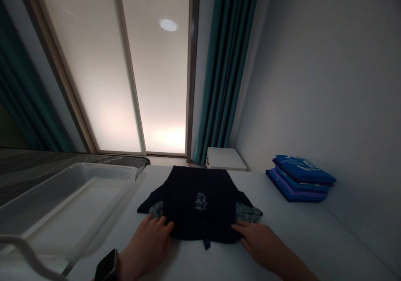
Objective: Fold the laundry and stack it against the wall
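A dark navy garment (188,222) lies spread on the white table in front of me. Grey patterned fabric shows at its left and right sides, with a small grey print in the middle and a short strap hanging over the near edge. My left hand (152,239), wearing a black watch (107,266) on the wrist, has its fingers bent over the garment's near left side. At the near right corner, the fingertips of my right hand (258,239) grip the edge. The undersides of both hands are hidden.
To the left stands a clear plastic bin (103,170), with a pale curved bar (23,251) in front of it. A stack of folded blue and purple cloth items (300,180) sits at right, near the wall. Beyond the table (291,235) are a small white cabinet (225,157) and teal curtains (227,63).
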Demonstrator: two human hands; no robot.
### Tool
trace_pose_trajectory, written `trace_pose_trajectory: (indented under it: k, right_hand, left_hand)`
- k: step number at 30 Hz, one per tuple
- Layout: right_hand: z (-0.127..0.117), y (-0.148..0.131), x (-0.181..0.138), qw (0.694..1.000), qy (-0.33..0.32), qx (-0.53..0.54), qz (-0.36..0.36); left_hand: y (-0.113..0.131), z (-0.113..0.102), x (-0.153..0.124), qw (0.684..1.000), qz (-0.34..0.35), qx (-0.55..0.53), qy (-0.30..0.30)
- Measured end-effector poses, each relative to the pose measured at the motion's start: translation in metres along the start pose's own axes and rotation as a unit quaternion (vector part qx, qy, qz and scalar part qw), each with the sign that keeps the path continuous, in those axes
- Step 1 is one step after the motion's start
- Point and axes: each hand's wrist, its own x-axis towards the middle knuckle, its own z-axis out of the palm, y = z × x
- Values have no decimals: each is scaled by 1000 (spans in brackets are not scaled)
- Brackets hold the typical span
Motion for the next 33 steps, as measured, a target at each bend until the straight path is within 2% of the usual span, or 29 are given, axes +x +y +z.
trace_pose_trajectory:
  k: [2,4,5,6,8,10,12,14,18,22,28,31,33]
  right_hand:
    - [-15,-1,-7,999,-35,28,6]
    - [-26,-1,3,996,-26,80,-13]
    - [-28,-2,14,995,-4,100,-22]
    - [-28,-2,27,992,21,118,-35]
    - [-18,-4,59,983,104,129,-79]
    - [1,-6,88,984,136,77,-86]
    - [19,-8,105,989,121,31,-79]
    - [32,-10,109,992,100,1,-74]
    - [33,-17,90,996,63,-15,-60]
    - [33,-26,61,998,51,-1,-48]
    - [42,-27,24,996,39,25,-76]
    - [33,-26,22,995,20,43,-85]
    - [18,-26,31,995,13,57,-83]
  left_hand:
    - [0,-15,4,1000,-7,-12,-21]
    - [-3,-24,20,1000,-3,-23,7]
    - [-6,-23,31,999,23,-36,32]
    - [-9,-19,43,995,49,-49,70]
    - [-17,-2,66,991,81,-41,102]
    - [-25,21,82,994,80,-26,68]
    - [-33,40,93,997,63,-15,44]
    - [-39,50,100,998,48,-10,42]
    - [-41,50,111,999,5,8,44]
    - [-25,51,102,999,3,14,49]
    - [-2,55,40,999,8,21,42]
    - [3,46,22,999,-7,26,17]
    - [5,34,24,1000,-12,22,-5]
